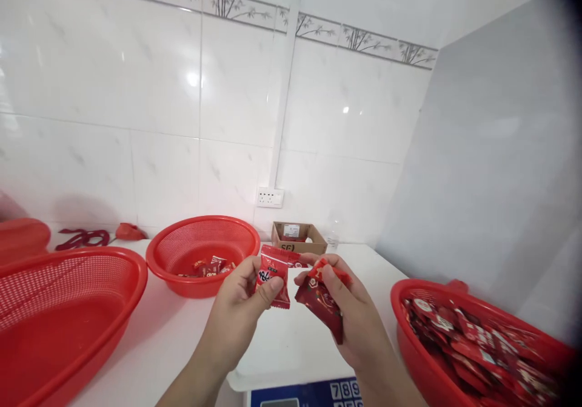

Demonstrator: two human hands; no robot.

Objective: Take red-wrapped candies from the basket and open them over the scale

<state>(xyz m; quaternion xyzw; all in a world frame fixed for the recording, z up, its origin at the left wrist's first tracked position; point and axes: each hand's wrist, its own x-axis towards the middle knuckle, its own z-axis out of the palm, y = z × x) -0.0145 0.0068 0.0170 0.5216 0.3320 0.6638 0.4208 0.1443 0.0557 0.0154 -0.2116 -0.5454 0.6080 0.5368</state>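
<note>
In the middle of the head view, my left hand [240, 301] pinches a small bright-red snack packet [273, 279] with black and white print, thumb in front. My right hand [350, 304] is closed around dark-red snack packets [321, 302]; a brighter red one shows under the thumb. Their exact number is partly hidden by my fingers. Both hands are above the white pan of a weighing scale [273, 352], side by side and slightly apart. On the right, a red basket [400, 316] is heaped with similar red packets [477, 340].
A red colander basket [200, 228] behind my left hand holds several packets. Another red basket [122, 322] stands at the left. Against the wall are a cardboard box [297, 247], a clear bottle [333, 237] and a socket [270, 198]. The scale's blue keypad [309, 395] is at the bottom.
</note>
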